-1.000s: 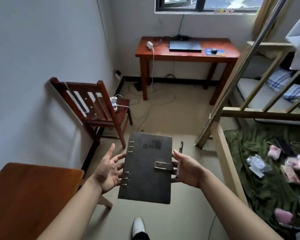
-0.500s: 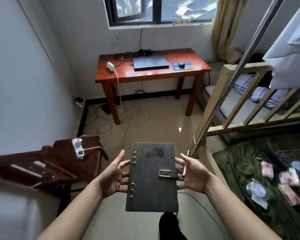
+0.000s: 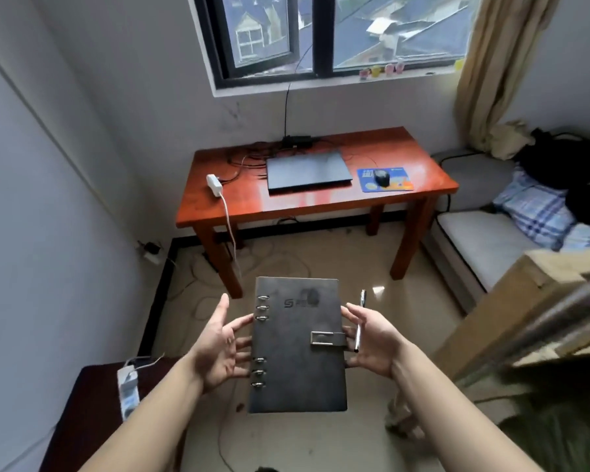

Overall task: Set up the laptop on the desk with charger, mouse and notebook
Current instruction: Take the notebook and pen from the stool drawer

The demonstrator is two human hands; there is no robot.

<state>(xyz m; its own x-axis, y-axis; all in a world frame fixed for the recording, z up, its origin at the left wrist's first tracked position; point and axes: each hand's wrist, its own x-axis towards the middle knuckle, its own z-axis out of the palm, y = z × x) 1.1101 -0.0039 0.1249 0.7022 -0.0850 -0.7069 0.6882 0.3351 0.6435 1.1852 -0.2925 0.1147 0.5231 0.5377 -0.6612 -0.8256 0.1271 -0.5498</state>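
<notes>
Both hands are raised in front of the body. The left hand (image 3: 223, 349), fingers spread and straight, props the ring spine of the closed notebook (image 3: 298, 349). The right hand (image 3: 372, 342) steadies the clasp edge. At 12 o'clock, well apart from them, stands the desk (image 3: 321, 206). A closed laptop (image 3: 307, 172) lies at its middle, with a mouse pad (image 3: 399, 182) at the laptop's 3 o'clock and a white charger (image 3: 214, 185) at its 9 o'clock. The mouse (image 3: 381, 177) sits on the pad. A pen (image 3: 360, 321) is pinched in the crook of the right thumb.
</notes>
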